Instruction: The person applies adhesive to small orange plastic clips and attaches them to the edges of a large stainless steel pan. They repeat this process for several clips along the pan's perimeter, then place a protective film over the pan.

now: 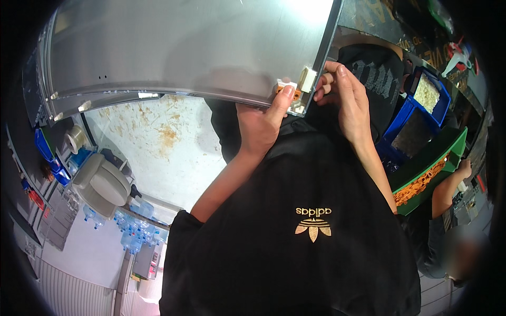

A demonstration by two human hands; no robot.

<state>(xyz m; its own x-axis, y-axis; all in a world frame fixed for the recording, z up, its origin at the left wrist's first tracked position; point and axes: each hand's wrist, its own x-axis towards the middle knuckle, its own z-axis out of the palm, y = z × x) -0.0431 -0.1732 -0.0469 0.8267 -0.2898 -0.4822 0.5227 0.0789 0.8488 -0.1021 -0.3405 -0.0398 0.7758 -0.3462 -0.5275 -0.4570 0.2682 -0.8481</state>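
Spanning the upper left, a large, flat grey metallic panel [158,60] in a dark frame is edged with small cream plastic clips [84,106] toward its near left corner. Below its near edge, a white, brown-stained surface [158,124] is exposed. At the panel's near right corner, its edge is gripped by a bare left hand [261,126]: the thumb is laid over a small orange-and-white fitting [298,95], while the other fingers are mostly hidden underneath. Just beside that fitting, a cream rectangular block [307,79] is set against the right edge. Beyond it, a bare right hand [350,105] is held with fingers curled; whether anything is pinched, or the frame touched, cannot be told. Farther right, cream pieces [428,95] are held in a blue plastic bin [445,108], and orange pieces [419,184] in a green plastic bin [453,143], near which a co-worker's hand [465,168] is seen. Positioning or securing of the corner fitting is judged to be in hand; steady thumb pressure and careful alignment appear to be called for.
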